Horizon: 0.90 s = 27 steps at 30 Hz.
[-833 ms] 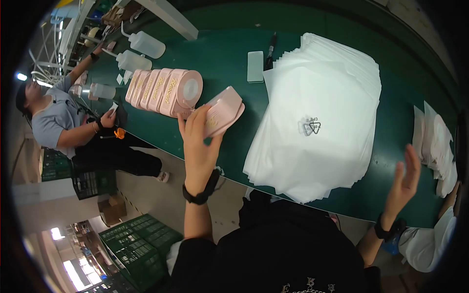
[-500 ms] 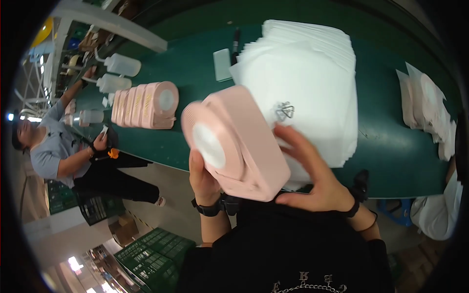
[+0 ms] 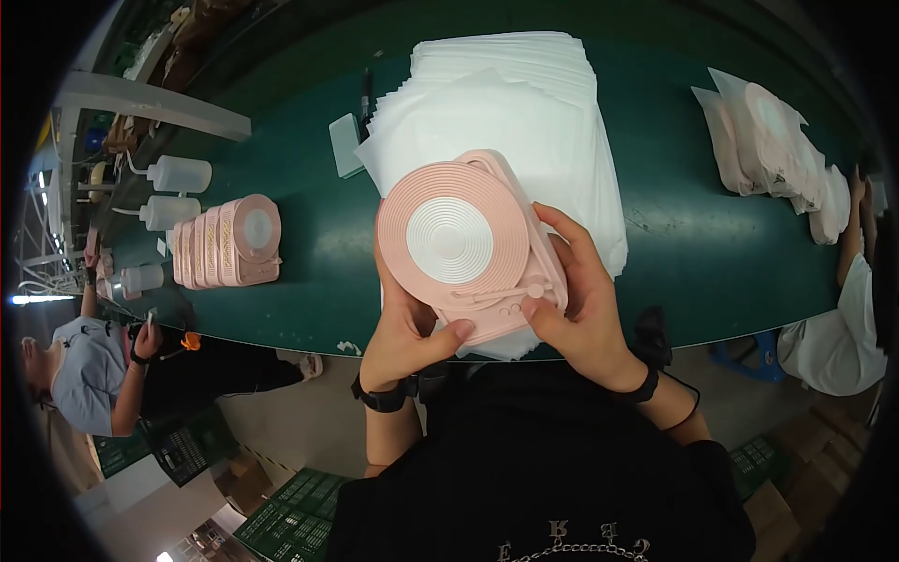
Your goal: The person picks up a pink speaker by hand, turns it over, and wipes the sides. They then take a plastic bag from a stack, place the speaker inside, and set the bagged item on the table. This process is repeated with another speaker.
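Between my two hands is a pink toy-like record player [image 3: 510,314] with a ribbed round disc, a white centre and a small tonearm with knobs. Its disc face is turned up toward me. My left hand [image 3: 405,328] grips its left lower corner, thumb on the front edge and fingers hidden behind. On the other side, my right hand [image 3: 585,304] is closed round the right edge, with its thumb near the knobs. Beneath and beyond it lies a stack of white translucent bags or sheets [image 3: 506,66].
A row of matching pink record players [image 3: 225,248] stands on the green table [image 3: 323,258] at left, near white squeeze bottles [image 3: 180,174]. Several bagged ones [image 3: 763,140] lie at far right. Another person [image 3: 84,361] works at left; a white-clad person [image 3: 833,328] sits at right.
The record player has turned from a tilted, side-on pose to facing me. My right hand has closed on its right edge. The surroundings have shifted left in view.
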### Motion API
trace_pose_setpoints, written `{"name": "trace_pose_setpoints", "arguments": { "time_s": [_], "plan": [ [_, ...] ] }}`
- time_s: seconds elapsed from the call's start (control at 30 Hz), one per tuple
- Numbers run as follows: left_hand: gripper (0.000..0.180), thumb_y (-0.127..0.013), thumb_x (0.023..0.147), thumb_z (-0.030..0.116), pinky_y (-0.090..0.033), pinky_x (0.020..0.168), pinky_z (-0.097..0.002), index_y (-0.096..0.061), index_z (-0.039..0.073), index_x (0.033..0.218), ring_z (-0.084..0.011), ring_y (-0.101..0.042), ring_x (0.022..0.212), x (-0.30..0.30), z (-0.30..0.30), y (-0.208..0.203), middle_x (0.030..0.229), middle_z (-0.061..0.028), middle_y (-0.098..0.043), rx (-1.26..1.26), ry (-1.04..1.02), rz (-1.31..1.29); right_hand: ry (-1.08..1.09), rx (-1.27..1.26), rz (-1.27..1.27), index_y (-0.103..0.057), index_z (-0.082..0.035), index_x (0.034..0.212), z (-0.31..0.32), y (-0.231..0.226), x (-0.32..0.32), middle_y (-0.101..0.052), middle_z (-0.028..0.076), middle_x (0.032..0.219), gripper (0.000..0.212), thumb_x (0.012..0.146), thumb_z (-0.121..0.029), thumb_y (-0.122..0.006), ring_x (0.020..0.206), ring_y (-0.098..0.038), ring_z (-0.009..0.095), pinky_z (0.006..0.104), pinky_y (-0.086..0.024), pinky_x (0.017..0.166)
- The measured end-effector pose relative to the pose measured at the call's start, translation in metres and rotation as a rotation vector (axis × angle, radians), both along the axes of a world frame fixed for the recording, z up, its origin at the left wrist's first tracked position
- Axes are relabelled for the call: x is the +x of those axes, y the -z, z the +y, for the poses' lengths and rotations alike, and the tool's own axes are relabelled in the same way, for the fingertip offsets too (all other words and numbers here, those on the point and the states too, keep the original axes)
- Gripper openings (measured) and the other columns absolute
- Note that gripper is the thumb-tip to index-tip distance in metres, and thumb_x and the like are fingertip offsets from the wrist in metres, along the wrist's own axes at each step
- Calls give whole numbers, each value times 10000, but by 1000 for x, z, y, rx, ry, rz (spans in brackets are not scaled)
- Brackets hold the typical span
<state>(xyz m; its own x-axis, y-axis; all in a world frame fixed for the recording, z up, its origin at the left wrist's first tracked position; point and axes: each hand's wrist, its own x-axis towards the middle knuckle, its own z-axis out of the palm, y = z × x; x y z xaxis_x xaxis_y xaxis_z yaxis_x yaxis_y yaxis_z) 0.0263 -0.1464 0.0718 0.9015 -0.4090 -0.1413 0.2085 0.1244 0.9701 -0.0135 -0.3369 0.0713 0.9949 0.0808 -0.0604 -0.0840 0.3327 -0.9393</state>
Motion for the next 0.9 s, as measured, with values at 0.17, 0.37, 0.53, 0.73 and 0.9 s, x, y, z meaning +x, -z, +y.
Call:
{"name": "trace_pose_setpoints", "arguments": {
  "time_s": [0.17,0.37,0.53,0.73,0.9],
  "plan": [
    [1082,-726,669,152,-283,1062,-406,15,90,1454,-269,-274,1333,0,-2,-8,1428,-149,-243,-51,-15,-55,-2,27,-3,-233,-21,1404,-2,-3,3,-435,180,1293,697,847,-215,-606,1190,-449,209,332,-334,1013],
    [846,-698,730,119,-271,1067,-436,-207,58,1415,-319,-274,1338,6,-8,-18,1444,-195,-247,-329,25,-344,-192,970,352,-292,-2,1371,-37,17,17,-437,195,1215,592,908,-294,-518,1007,-526,258,335,-518,793],
    [602,-638,799,129,-240,1078,-482,-382,32,1335,-363,-225,1357,14,-8,-16,1445,-214,-264,607,23,-482,-639,1977,441,-313,-9,1369,-45,10,25,-464,181,1023,487,963,-268,-384,749,-546,263,300,-586,525],
    [590,-630,815,195,-192,1087,-517,-391,32,1329,-388,-205,1353,-2,-36,-10,1440,-196,-280,1203,206,-843,-620,2203,175,-322,-36,1382,-54,7,22,-460,155,962,451,975,-230,-333,686,-552,238,274,-591,520],
    [628,-638,813,257,-143,1098,-529,-378,31,1339,-397,-197,1350,3,-43,-2,1433,-198,-286,1249,327,-874,-624,2262,159,-333,-35,1376,-53,9,18,-467,144,973,441,975,-217,-333,700,-558,230,269,-582,514]
  ]
}}
